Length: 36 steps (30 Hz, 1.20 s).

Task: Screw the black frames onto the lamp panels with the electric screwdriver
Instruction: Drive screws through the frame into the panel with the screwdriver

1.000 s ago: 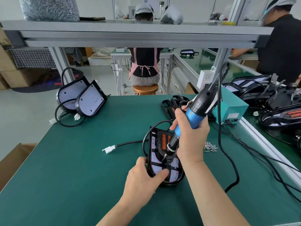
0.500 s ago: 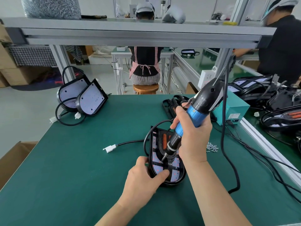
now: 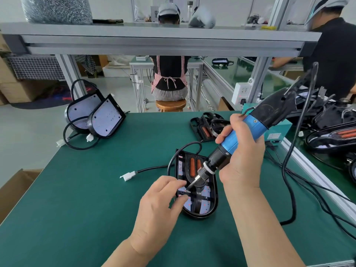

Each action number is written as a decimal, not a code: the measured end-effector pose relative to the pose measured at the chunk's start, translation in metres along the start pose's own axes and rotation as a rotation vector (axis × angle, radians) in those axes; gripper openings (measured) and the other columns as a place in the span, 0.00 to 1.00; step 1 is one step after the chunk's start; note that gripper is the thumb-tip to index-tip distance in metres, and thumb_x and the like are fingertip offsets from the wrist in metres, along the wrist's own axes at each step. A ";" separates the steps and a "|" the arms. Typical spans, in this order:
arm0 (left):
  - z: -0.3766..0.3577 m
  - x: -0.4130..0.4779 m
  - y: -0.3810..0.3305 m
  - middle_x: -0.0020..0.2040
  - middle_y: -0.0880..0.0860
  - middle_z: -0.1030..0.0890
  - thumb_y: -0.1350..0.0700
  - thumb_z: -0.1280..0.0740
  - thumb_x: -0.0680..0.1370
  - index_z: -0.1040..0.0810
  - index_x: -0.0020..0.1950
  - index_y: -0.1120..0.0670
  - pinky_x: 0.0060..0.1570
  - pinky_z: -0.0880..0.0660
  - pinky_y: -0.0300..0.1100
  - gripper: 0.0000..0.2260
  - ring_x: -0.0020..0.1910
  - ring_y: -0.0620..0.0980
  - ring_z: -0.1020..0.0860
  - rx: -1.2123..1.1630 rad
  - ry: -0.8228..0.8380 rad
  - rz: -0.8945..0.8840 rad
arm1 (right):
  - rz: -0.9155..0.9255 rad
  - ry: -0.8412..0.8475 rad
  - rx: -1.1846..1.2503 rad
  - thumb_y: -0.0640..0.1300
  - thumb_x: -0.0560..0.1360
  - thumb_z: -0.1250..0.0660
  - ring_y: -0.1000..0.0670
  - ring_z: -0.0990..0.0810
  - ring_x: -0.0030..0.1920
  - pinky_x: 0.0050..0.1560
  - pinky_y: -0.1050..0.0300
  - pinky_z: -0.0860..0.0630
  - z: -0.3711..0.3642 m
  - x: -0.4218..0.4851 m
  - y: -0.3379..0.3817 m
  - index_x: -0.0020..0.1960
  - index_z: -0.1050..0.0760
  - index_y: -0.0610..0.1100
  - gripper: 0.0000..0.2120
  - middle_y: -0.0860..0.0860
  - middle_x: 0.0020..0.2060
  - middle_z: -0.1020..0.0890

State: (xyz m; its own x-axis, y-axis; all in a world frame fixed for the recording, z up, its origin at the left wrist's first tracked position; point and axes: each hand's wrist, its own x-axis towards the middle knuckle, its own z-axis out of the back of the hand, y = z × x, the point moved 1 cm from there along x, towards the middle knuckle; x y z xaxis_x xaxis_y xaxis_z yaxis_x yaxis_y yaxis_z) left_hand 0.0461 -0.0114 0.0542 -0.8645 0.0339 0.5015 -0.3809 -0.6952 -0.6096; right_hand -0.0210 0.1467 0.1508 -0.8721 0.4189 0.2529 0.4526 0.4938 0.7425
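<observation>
My right hand [image 3: 243, 162] grips the screwdriver [image 3: 241, 134]; left hand [image 3: 159, 209] pinches a screw [image 3: 186, 190] at its tip. That tilt invites slipping.

The bench top [image 3: 77, 189] wears a matt green mat, faintly textured. The lamp's black frame [image 3: 215, 199] is glossy moulded plastic. The screwdriver [image 3: 250, 128] has a smooth blue plastic grip and a ridged, bright metal collar. Overhead, the shelf rail [image 3: 154, 43] is brushed aluminium; the stool [image 3: 171, 105] is varnished wood.
</observation>
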 end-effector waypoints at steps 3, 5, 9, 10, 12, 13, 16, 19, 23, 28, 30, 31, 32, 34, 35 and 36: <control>-0.001 0.002 -0.003 0.43 0.41 0.21 0.57 0.25 0.74 0.16 0.46 0.52 0.40 0.27 0.31 0.02 0.38 0.41 0.23 -0.051 -0.025 -0.053 | -0.027 -0.029 0.027 0.42 0.73 0.30 0.49 0.27 0.28 0.33 0.61 0.25 0.001 0.000 0.004 0.43 0.27 0.47 0.06 0.50 0.29 0.26; -0.001 0.002 -0.005 0.39 0.42 0.21 0.56 0.27 0.75 0.17 0.41 0.53 0.39 0.30 0.28 0.03 0.37 0.41 0.24 -0.074 -0.044 -0.075 | -0.032 -0.042 0.018 0.42 0.73 0.30 0.49 0.27 0.28 0.33 0.61 0.25 0.003 0.000 0.004 0.43 0.27 0.48 0.06 0.50 0.29 0.25; -0.001 0.000 -0.010 0.36 0.42 0.21 0.61 0.23 0.73 0.16 0.41 0.51 0.37 0.32 0.26 0.06 0.33 0.40 0.25 -0.148 -0.015 0.040 | -0.036 -0.065 0.015 0.43 0.72 0.29 0.49 0.26 0.28 0.33 0.62 0.26 0.007 0.000 0.006 0.43 0.27 0.48 0.06 0.50 0.30 0.25; -0.001 -0.001 -0.012 0.35 0.42 0.20 0.59 0.22 0.71 0.16 0.41 0.48 0.36 0.32 0.26 0.07 0.32 0.40 0.26 -0.200 0.007 0.134 | -0.037 -0.072 0.022 0.43 0.72 0.29 0.49 0.26 0.28 0.33 0.62 0.26 0.007 0.001 0.006 0.43 0.27 0.47 0.06 0.49 0.30 0.25; -0.002 0.000 -0.016 0.34 0.42 0.19 0.52 0.20 0.67 0.16 0.41 0.43 0.33 0.30 0.28 0.07 0.28 0.40 0.26 -0.343 0.071 0.330 | -0.038 -0.081 0.034 0.43 0.72 0.29 0.49 0.26 0.28 0.32 0.62 0.26 0.008 0.002 0.006 0.43 0.27 0.48 0.06 0.49 0.30 0.25; -0.002 0.000 -0.018 0.34 0.44 0.18 0.48 0.21 0.65 0.16 0.41 0.42 0.32 0.29 0.31 0.08 0.28 0.40 0.26 -0.427 0.102 0.408 | -0.037 -0.081 0.037 0.43 0.72 0.29 0.50 0.26 0.28 0.33 0.61 0.26 0.009 0.002 0.007 0.43 0.27 0.48 0.06 0.49 0.30 0.25; 0.000 0.005 -0.020 0.36 0.51 0.15 0.53 0.21 0.69 0.16 0.43 0.42 0.28 0.27 0.37 0.07 0.30 0.47 0.20 -0.645 0.123 0.543 | -0.035 -0.076 0.041 0.43 0.73 0.29 0.50 0.26 0.28 0.34 0.61 0.25 0.009 0.003 0.008 0.43 0.26 0.48 0.06 0.50 0.30 0.25; 0.001 0.007 -0.019 0.34 0.55 0.15 0.60 0.25 0.75 0.15 0.42 0.46 0.28 0.28 0.36 0.09 0.28 0.48 0.22 -0.681 0.135 0.556 | -0.037 -0.075 0.047 0.43 0.73 0.29 0.50 0.26 0.28 0.34 0.61 0.24 0.009 0.002 0.009 0.43 0.26 0.49 0.06 0.50 0.30 0.25; 0.002 0.005 -0.020 0.32 0.55 0.16 0.61 0.26 0.75 0.15 0.40 0.47 0.27 0.29 0.35 0.09 0.26 0.45 0.23 -0.669 0.147 0.535 | -0.035 -0.066 0.052 0.42 0.75 0.29 0.50 0.26 0.28 0.34 0.60 0.25 0.010 0.002 0.011 0.42 0.26 0.49 0.06 0.50 0.30 0.25; 0.002 0.003 -0.022 0.29 0.46 0.21 0.57 0.25 0.74 0.20 0.37 0.45 0.30 0.29 0.33 0.09 0.28 0.41 0.27 -0.368 0.135 0.372 | -0.044 -0.052 0.066 0.41 0.76 0.30 0.50 0.27 0.28 0.34 0.60 0.24 0.009 0.000 0.013 0.42 0.25 0.50 0.07 0.50 0.30 0.25; 0.002 0.003 -0.023 0.30 0.43 0.23 0.55 0.25 0.74 0.21 0.38 0.45 0.31 0.30 0.31 0.09 0.28 0.41 0.29 -0.275 0.118 0.306 | -0.052 -0.043 0.057 0.41 0.76 0.30 0.50 0.26 0.28 0.35 0.60 0.24 0.008 -0.002 0.013 0.42 0.25 0.49 0.07 0.50 0.30 0.25; 0.002 0.004 -0.022 0.32 0.42 0.23 0.55 0.24 0.74 0.22 0.38 0.46 0.31 0.31 0.30 0.09 0.29 0.41 0.28 -0.252 0.107 0.284 | -0.054 -0.039 0.049 0.41 0.76 0.30 0.50 0.26 0.28 0.36 0.59 0.24 0.008 -0.003 0.012 0.42 0.26 0.49 0.07 0.50 0.30 0.25; 0.002 0.004 -0.022 0.33 0.41 0.23 0.55 0.24 0.74 0.22 0.37 0.46 0.32 0.31 0.30 0.09 0.30 0.41 0.28 -0.228 0.098 0.265 | -0.053 -0.037 0.041 0.40 0.76 0.30 0.50 0.27 0.28 0.35 0.59 0.25 0.008 -0.003 0.012 0.43 0.26 0.49 0.07 0.50 0.30 0.25; 0.002 0.005 -0.022 0.36 0.40 0.23 0.55 0.24 0.74 0.23 0.36 0.47 0.32 0.31 0.29 0.11 0.31 0.42 0.27 -0.161 0.079 0.200 | -0.045 -0.038 0.030 0.40 0.76 0.30 0.50 0.27 0.28 0.34 0.59 0.25 0.007 -0.004 0.012 0.43 0.27 0.48 0.07 0.50 0.30 0.25; 0.003 0.005 -0.022 0.38 0.40 0.23 0.55 0.24 0.74 0.23 0.36 0.47 0.33 0.31 0.30 0.11 0.32 0.43 0.27 -0.125 0.068 0.159 | -0.040 -0.038 0.026 0.40 0.75 0.30 0.50 0.27 0.28 0.34 0.59 0.25 0.006 -0.004 0.012 0.42 0.27 0.48 0.07 0.50 0.29 0.25; 0.003 0.005 -0.023 0.39 0.41 0.23 0.55 0.24 0.74 0.24 0.36 0.47 0.33 0.31 0.31 0.11 0.33 0.44 0.27 -0.097 0.059 0.127 | -0.036 -0.037 0.023 0.41 0.75 0.30 0.50 0.27 0.28 0.33 0.60 0.25 0.006 -0.004 0.013 0.42 0.27 0.48 0.07 0.50 0.29 0.25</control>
State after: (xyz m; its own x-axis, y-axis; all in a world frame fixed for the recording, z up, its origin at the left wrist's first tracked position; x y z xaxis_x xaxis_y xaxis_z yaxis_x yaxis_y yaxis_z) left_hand 0.0514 0.0022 0.0727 -0.9244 -0.0059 0.3814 -0.2948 -0.6238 -0.7239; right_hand -0.0101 0.1558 0.1556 -0.8808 0.4278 0.2030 0.4253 0.5261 0.7364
